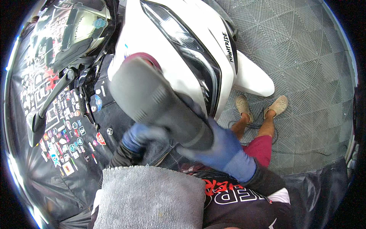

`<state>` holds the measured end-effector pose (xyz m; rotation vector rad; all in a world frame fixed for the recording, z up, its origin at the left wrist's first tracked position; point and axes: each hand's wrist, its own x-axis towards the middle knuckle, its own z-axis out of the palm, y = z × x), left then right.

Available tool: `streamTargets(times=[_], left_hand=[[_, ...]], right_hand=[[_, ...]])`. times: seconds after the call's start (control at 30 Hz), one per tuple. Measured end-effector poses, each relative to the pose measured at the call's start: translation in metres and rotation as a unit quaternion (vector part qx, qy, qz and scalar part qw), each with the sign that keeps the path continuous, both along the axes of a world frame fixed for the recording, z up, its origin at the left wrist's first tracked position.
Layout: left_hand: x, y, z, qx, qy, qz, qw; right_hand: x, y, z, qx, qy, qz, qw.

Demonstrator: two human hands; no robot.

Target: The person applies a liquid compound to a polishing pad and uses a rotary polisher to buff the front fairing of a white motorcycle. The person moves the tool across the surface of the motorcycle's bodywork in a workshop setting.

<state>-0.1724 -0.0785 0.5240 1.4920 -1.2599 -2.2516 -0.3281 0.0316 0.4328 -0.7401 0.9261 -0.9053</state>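
Observation:
A dark grey and black power polisher (pixel 160 103) with a maroon pad (pixel 144 58) is held over a white motorcycle fairing (pixel 164 49). The pad lies at or close to the white panel; whether it touches is hidden by the machine's head. My right hand (pixel 225 149), in a blue glove, wraps round the polisher's rear handle. Beside the machine's body is my left hand (pixel 143 137), also blue-gloved, its fingers smeared by motion, so its grip cannot be made out. Right of the polisher runs the long headlight (pixel 190 49).
A grey towel (pixel 148 198) hangs over my front. At left are a clear windscreen (pixel 76 30), a mirror (pixel 36 124) on its stalk and a black sticker-printed sheet (pixel 82 160). My clogs (pixel 278 105) stand on grey patterned flooring (pixel 305 57), near a dark cord (pixel 276 135).

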Motion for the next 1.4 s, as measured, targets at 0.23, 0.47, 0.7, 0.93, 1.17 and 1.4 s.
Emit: streamTargets(times=[0.23, 0.47, 0.7, 0.93, 1.17, 1.4], left_hand=[[0.003, -0.015, -0.013, -0.073, 0.07, 0.071, 0.992], [0.022, 0.072, -0.077, -0.038, 0.208, -0.062, 0.975], [0.038, 0.079, -0.097, -0.011, 0.226, -0.115, 0.967], [0.032, 0.043, -0.112, -0.001, 0.301, -0.137, 0.944], [0.05, 0.105, -0.119, -0.001, 0.266, -0.148, 0.952], [-0.004, -0.021, -0.09, 0.06, 0.461, -0.081, 0.882]], right_hand=[[-0.005, -0.024, 0.009, 0.012, 0.085, 0.032, 0.996], [0.004, 0.111, -0.053, 0.019, 0.143, -0.018, 0.989], [0.016, 0.152, -0.057, 0.075, 0.126, -0.019, 0.989], [0.018, 0.113, 0.002, 0.117, 0.262, -0.08, 0.955], [0.038, 0.157, -0.002, 0.158, 0.285, -0.072, 0.943], [0.008, 0.022, 0.056, 0.048, 0.356, -0.151, 0.921]])
